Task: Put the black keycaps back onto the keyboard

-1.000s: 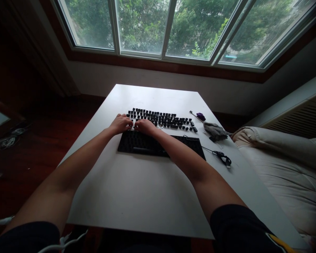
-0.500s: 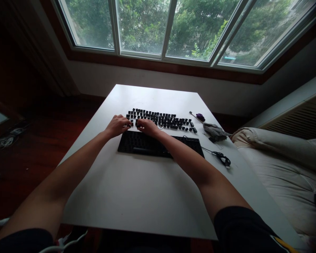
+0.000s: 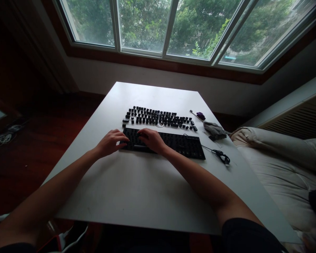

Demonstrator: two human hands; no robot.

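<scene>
A black keyboard (image 3: 179, 143) without most of its caps lies across the white table. My left hand (image 3: 111, 142) is over its left end, fingers curled and thumb drawn in; what its fingertips hold, if anything, is too dark to make out. Just to the right, my right hand (image 3: 153, 140) reaches over the left part of the keyboard. Its thumb and forefinger are pinched around what looks like a small black keycap, mostly hidden against the dark board. Behind the keyboard, loose black keycaps (image 3: 150, 117) are laid out in rows, with a thin wire ring (image 3: 160, 125) among them.
At the table's right lie a brush (image 3: 196, 115), a purple item (image 3: 200, 115), a grey cloth (image 3: 214, 130) and the coiled keyboard cable (image 3: 222, 157). A pale couch (image 3: 274, 168) stands right of the white table (image 3: 137, 189). Windows (image 3: 147, 28) are behind.
Both hands have drawn back toward me, from the rows of loose keycaps to over the keyboard's left part. More of the keycaps at the left end now show.
</scene>
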